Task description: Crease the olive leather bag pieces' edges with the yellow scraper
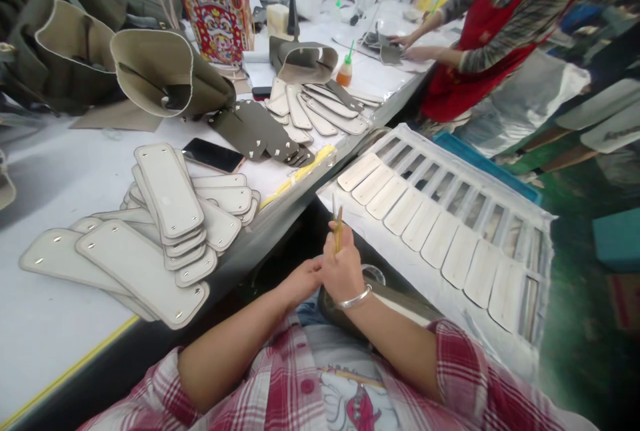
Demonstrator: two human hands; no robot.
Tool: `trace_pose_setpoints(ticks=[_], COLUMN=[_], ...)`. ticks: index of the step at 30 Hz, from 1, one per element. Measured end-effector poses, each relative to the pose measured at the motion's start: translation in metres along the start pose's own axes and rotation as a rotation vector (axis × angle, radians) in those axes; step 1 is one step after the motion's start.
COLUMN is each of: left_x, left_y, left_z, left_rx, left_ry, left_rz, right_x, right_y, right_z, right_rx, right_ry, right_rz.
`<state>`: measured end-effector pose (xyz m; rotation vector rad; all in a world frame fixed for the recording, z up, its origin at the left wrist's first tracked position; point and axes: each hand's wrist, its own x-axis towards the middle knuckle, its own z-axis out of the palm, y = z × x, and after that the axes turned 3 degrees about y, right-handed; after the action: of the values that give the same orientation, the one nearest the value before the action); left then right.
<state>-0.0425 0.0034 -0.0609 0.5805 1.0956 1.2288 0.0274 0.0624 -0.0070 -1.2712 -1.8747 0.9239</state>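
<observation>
My right hand [345, 272], with a silver bangle at its wrist, is closed around a slim yellow stick-like tool [339, 234]. A thin grey pointed piece stands up beside the stick; whether the two are joined I cannot tell. My left hand [304, 279] meets the right one, its fingers pinched together near the right palm. Whatever is between those fingers is hidden. Below the hands, an olive bag-like piece [333, 308] lies across my lap. To my left, off-white padded strips [167, 194] with small metal prongs at their ends are piled on the table.
On the right, a white slatted rack [543, 271] carries a row of pale strips [435, 241]. Olive bag bodies [150, 71], a phone [213, 154], dark prong-studded pieces [250, 128] and a red paper bag [217, 18] occupy the table [45, 338]. A co-worker in a red apron [480, 38] stands beyond.
</observation>
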Motion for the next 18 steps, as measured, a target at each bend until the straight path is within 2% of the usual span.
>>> trace_pose_setpoints(ticks=[3,5,10,13,18], left_x=[-0.006,-0.013,-0.026,-0.024,-0.021], left_y=[-0.002,-0.003,-0.008,-0.007,0.006], left_z=[0.000,-0.002,-0.010,-0.012,-0.011], left_rx=[0.018,-0.033,-0.242,-0.237,-0.158], left_ry=[0.019,-0.011,-0.169,-0.178,-0.257], left_rz=[0.031,0.044,0.025,0.008,0.037], right_x=[-0.010,-0.010,0.003,0.006,0.003], right_y=[-0.004,-0.003,-0.005,-0.012,-0.014], right_z=[-0.004,-0.007,-0.017,-0.019,-0.012], right_rx=[-0.010,0.134,0.592,0.801,0.793], right_ry=[-0.047,-0.058,-0.058,-0.121,-0.227], right_rz=[-0.132,-0.057,0.308,0.376,0.359])
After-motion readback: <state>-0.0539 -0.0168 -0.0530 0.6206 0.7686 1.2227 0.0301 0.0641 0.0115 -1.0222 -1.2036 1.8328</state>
